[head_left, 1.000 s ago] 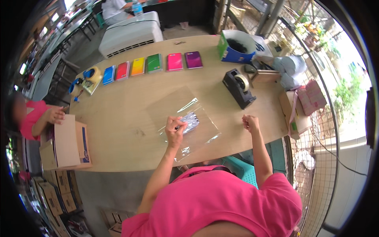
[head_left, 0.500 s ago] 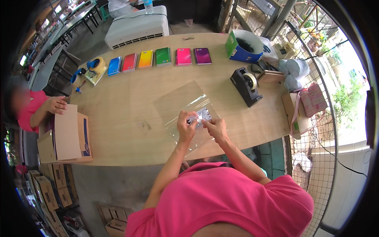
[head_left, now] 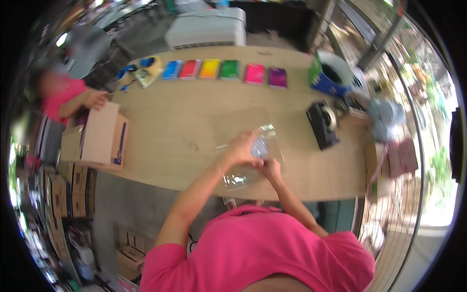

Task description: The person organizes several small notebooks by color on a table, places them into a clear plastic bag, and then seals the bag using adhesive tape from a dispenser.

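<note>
The left hand (head_left: 241,150) reaches in from the near side, curved around the left side of a small silvery packet (head_left: 260,147) and partly covering it; the right hand (head_left: 271,169) sits just nearer, fingers bunched. Blur hides whether either pinches the packet, which lies over a clear plastic bag (head_left: 236,181) on the table (head_left: 160,146). Notebooks (head_left: 229,69) line the far side, a tape dispenser (head_left: 318,127) stands right, and a co-worker's hand (head_left: 96,100) touches a cardboard box (head_left: 99,134) left.
</note>
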Action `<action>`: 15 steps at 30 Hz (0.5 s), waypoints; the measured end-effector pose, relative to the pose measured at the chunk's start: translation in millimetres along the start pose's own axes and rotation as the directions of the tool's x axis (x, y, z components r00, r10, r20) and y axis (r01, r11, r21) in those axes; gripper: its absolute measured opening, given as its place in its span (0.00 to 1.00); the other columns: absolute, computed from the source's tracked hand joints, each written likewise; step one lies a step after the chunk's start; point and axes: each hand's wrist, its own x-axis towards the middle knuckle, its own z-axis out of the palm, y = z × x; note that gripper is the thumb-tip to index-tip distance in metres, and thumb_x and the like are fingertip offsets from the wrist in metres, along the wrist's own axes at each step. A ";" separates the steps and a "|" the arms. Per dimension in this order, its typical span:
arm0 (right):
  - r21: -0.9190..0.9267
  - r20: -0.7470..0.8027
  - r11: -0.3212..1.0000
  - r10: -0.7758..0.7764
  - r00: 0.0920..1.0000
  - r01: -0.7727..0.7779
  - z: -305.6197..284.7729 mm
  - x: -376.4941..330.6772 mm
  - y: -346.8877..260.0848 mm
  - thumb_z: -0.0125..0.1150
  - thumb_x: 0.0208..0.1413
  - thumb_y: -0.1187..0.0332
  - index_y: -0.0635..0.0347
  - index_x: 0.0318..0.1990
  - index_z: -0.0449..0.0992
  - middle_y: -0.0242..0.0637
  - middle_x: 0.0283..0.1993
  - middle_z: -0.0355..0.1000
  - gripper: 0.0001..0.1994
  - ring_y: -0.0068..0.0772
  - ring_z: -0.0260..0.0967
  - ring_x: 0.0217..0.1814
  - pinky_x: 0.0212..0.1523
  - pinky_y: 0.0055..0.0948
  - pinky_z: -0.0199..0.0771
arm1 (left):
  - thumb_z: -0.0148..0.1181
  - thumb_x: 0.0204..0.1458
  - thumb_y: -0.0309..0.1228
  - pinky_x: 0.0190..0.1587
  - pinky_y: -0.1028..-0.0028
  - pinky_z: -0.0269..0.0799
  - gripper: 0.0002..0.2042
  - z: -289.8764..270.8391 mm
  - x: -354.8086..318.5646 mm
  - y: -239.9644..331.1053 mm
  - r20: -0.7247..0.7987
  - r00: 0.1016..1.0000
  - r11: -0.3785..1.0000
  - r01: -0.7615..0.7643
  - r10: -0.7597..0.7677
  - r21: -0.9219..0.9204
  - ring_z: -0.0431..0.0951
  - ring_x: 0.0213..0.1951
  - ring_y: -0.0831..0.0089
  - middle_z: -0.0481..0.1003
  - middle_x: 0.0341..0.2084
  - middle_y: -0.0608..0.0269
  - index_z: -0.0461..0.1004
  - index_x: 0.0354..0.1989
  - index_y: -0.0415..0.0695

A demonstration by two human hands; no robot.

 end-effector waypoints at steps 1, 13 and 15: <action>0.057 0.002 0.998 0.008 1.000 -0.008 -1.4 -3.0 -1.6 0.74 0.46 0.58 0.62 0.27 0.81 0.42 0.21 0.76 0.15 0.39 0.74 0.22 0.29 0.37 0.74 | 0.77 0.33 0.43 0.53 0.56 0.73 0.41 -3.3 -6.4 3.4 0.094 0.994 0.999 0.049 -0.048 -0.003 0.75 0.51 0.51 0.69 0.52 0.49 0.67 0.60 0.46; -0.247 0.109 0.927 -0.262 0.959 0.281 -24.6 -24.7 3.8 0.79 0.34 0.58 0.47 0.64 0.69 0.47 0.42 0.69 0.42 0.48 0.72 0.42 0.39 0.42 0.76 | 0.71 0.38 0.28 0.59 0.52 0.64 0.28 -124.5 -179.4 -152.2 -0.623 0.782 0.706 0.462 -0.038 0.537 0.72 0.58 0.55 0.74 0.56 0.58 0.71 0.53 0.49; -0.199 0.103 0.926 -0.307 0.946 0.322 -22.6 -22.1 15.5 0.79 0.34 0.58 0.47 0.64 0.70 0.46 0.40 0.70 0.42 0.45 0.72 0.40 0.39 0.41 0.76 | 0.71 0.40 0.31 0.60 0.52 0.62 0.29 -117.6 -219.3 -188.0 -0.517 0.839 0.691 0.474 -0.168 0.546 0.70 0.60 0.56 0.74 0.55 0.59 0.72 0.55 0.50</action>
